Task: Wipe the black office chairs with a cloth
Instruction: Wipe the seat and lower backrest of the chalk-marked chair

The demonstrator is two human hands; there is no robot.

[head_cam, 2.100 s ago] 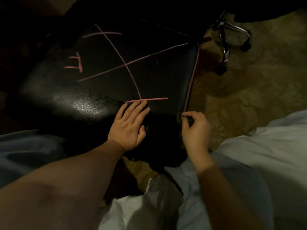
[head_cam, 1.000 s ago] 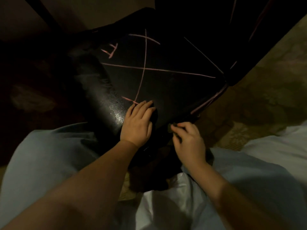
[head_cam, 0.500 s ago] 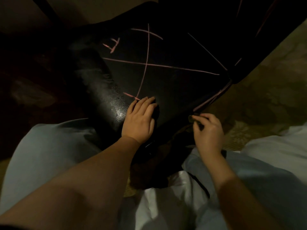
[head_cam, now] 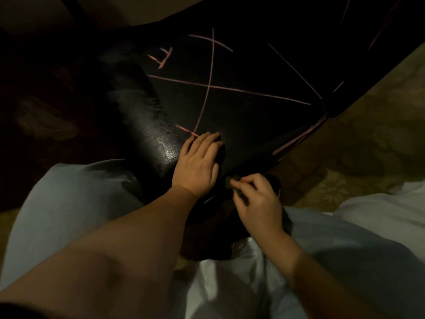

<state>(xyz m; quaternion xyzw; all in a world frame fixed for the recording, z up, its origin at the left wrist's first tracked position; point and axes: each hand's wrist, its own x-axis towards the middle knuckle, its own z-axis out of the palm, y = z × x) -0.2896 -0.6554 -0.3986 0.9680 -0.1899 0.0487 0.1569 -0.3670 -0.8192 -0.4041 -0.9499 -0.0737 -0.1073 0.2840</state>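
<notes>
I am sitting close to the chair [head_cam: 241, 107]. Its black seat is lying right in front of me, with pink lines [head_cam: 208, 88] drawn across it. My knees [head_cam: 69, 203] are on both sides of the near corner, so I am close enough to reach.

I am pressing my left hand [head_cam: 197, 164] flat on the seat, just inside that corner. Its fingers [head_cam: 202, 143] are straight and close together, gripping nothing. I think I am doing this so the chair is not rolling away. A dark lump [head_cam: 221, 147] is peeking out beside those fingers. It may be the cloth, but it is too dark to tell.

My right hand [head_cam: 259, 199] is working at the seat's near edge. Its fingers are pinching a small green bit [head_cam: 229, 182]. I cannot tell what it is. I am holding it low at the edge, maybe to rub the pink line running along there.

Most lines are not wiped yet, so I think much of the job is waiting.
</notes>
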